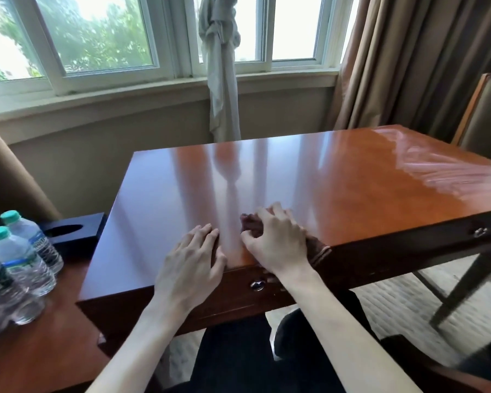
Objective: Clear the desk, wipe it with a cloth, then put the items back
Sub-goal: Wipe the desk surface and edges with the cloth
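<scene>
A glossy reddish wooden desk [323,180] fills the middle of the view, with nothing standing on its top. A small brown cloth [319,251] lies near the desk's front edge. My right hand [275,241] rests on the cloth with its fingers curled into it. My left hand [192,259] lies flat on the desk just left of the cloth, fingers straight. Several water bottles [17,265] with teal caps and a dark tissue box [73,232] stand on a lower side table [40,350] to the left.
Two drawer knobs [257,285] show on the desk's front. A chair [488,114] stands at the far right behind the desk. Windows, a knotted sheer curtain [221,66] and brown drapes lie beyond. My dark-clothed legs are under the desk.
</scene>
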`<state>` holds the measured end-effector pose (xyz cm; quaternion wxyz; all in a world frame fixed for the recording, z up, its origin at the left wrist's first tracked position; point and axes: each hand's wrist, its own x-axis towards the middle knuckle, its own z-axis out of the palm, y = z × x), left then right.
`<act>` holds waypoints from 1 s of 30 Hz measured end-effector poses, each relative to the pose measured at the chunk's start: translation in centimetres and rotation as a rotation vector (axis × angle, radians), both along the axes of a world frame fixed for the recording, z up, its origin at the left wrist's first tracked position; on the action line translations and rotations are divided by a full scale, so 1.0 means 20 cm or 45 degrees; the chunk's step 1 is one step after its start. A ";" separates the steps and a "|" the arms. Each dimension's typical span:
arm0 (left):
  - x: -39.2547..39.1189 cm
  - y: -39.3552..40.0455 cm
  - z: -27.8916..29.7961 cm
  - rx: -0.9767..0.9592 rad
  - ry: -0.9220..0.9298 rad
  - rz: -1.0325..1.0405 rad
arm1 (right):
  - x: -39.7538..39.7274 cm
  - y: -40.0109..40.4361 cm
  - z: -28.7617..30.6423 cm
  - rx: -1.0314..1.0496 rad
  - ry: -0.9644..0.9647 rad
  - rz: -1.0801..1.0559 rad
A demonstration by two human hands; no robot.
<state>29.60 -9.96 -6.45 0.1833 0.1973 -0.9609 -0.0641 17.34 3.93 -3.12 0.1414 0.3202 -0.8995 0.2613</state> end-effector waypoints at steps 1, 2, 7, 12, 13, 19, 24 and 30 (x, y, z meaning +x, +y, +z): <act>0.00 0.00 0.00 0.001 -0.003 -0.006 | 0.05 -0.01 -0.01 0.020 -0.015 0.155; 0.00 -0.01 0.00 0.016 -0.005 -0.016 | 0.05 0.00 0.00 0.025 -0.042 0.246; 0.09 -0.10 0.07 0.078 0.051 -0.033 | -0.23 0.05 0.03 0.044 -0.087 -0.244; 0.37 -0.36 0.12 0.069 0.080 0.226 | 0.21 -0.30 -0.02 0.024 0.077 0.026; 0.42 -0.40 0.10 0.085 0.092 0.272 | 0.32 -0.40 -0.03 0.007 0.080 0.133; 0.52 -0.44 0.01 0.196 0.294 0.403 | 0.49 -0.50 -0.04 -0.021 -0.008 0.538; 0.49 -0.45 -0.02 0.164 0.329 0.393 | 0.07 -0.19 0.00 -0.023 -0.072 0.062; 0.49 -0.47 -0.03 0.199 0.447 0.337 | 0.50 -0.65 -0.03 0.039 0.056 0.300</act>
